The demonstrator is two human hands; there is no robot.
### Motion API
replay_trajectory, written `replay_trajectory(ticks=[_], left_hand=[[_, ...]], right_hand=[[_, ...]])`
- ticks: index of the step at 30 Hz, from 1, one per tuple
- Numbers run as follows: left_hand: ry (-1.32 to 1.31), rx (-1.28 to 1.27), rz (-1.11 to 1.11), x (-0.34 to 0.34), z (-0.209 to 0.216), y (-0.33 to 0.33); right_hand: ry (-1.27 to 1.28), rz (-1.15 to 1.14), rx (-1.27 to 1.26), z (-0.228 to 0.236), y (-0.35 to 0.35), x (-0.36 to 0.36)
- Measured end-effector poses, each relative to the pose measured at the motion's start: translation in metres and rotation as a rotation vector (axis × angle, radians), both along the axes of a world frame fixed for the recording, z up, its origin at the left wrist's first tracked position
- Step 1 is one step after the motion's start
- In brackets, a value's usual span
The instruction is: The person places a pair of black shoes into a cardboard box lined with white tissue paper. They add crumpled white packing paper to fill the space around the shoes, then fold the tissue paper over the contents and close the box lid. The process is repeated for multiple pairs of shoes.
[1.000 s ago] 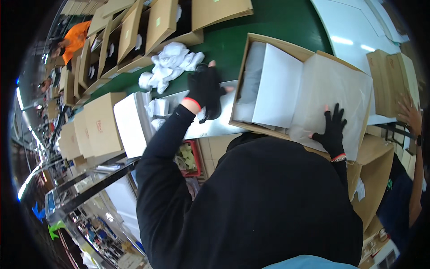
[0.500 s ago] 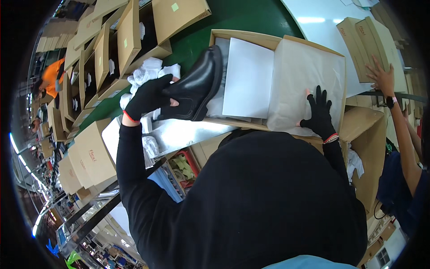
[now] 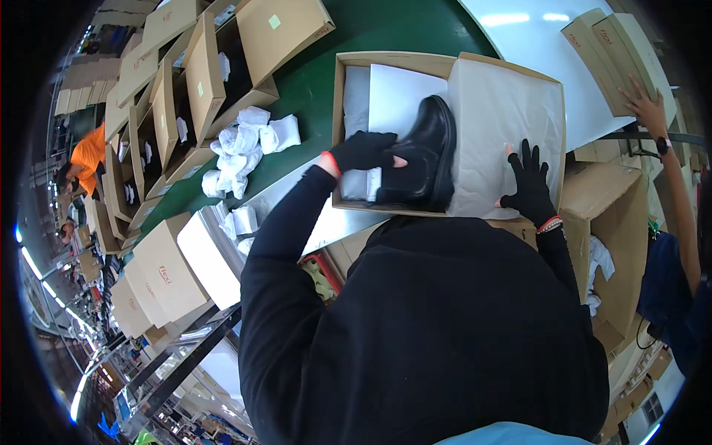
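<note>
Black and glossy, the ankle boot (image 3: 426, 156) is now inside the open cardboard box (image 3: 338, 126), over the white sheet (image 3: 397, 85); half a second ago I held it across the box's left edge. My left hand (image 3: 363, 152), in a black fingerless glove, is closed around the boot's shaft, thumb on top. The boot looks slightly blurred, so I can't tell whether it rests on the sheet or hangs just above it. My gloved right hand (image 3: 529, 185) has stayed spread wide, flat on the pale tissue paper (image 3: 493, 111).
</note>
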State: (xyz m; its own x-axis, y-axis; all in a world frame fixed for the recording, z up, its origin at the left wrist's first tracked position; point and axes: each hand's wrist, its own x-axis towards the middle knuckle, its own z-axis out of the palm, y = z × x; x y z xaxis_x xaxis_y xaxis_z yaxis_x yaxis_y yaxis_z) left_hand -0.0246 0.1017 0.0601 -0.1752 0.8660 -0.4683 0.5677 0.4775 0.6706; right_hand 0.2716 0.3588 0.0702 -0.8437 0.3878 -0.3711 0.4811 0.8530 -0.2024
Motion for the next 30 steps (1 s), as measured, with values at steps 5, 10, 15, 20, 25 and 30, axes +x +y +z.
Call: replay_trajectory(ticks=[5,10,15,20,25,30], left_hand=[[0.655,0.231,-0.186,0.045,-0.056,0.007],[0.698,0.568,0.185,0.038,-0.004,-0.012],[0.739,0.550,0.898,-0.030,-0.014,-0.139],[0.972,-0.042,0.941,-0.061,-0.081,-0.148],[1.144,-0.005,1.075,-0.094,-0.158,-0.173],[0.102,0.831,1.000,-0.040,-0.009,-0.117]], right_hand=[[-0.011,0.009,-0.001,-0.002,0.004,-0.001],[0.246,0.066,-0.046,-0.005,0.012,0.004],[0.453,0.118,-0.099,0.043,-0.019,-0.037],[0.476,0.201,-0.265,0.060,-0.062,-0.084],[0.303,0.231,-0.600,0.088,-0.123,-0.111],[0.228,0.007,-0.841,0.087,-0.132,-0.110]])
